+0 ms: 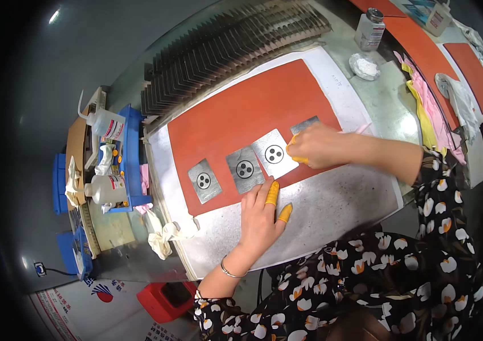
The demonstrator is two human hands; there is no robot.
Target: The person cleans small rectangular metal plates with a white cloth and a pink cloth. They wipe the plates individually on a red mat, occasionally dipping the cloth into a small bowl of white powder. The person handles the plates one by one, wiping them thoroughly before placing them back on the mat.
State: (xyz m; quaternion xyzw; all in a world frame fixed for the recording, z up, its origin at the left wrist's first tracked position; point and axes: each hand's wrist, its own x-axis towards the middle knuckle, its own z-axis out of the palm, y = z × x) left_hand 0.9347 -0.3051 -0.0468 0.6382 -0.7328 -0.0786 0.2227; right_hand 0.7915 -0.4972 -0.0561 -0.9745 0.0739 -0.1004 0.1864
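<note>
Several thin grey metal plates lie in a row on an orange-red mat (241, 108). A small plate (199, 193) is at the left, a darker plate (241, 154) is beside it, and a shiny plate (268, 142) follows; each bears a ring with three dots. My left hand (257, 219), with yellow finger cots on two fingers, has its fingers stretched out at the lower edges of the two middle plates. My right hand (318, 146), also wearing yellow finger cots, is closed over the rightmost plate (305, 124) and partly hides it. What its fingers hold is hidden.
A dark slotted rack (230, 57) stands behind the mat. At the left, a blue tray (133, 153) has squeeze bottles beside it. At the back right are a capped bottle (370, 29) and a dish of white material (364, 66). Pink and yellow cloths (423, 111) lie farther right.
</note>
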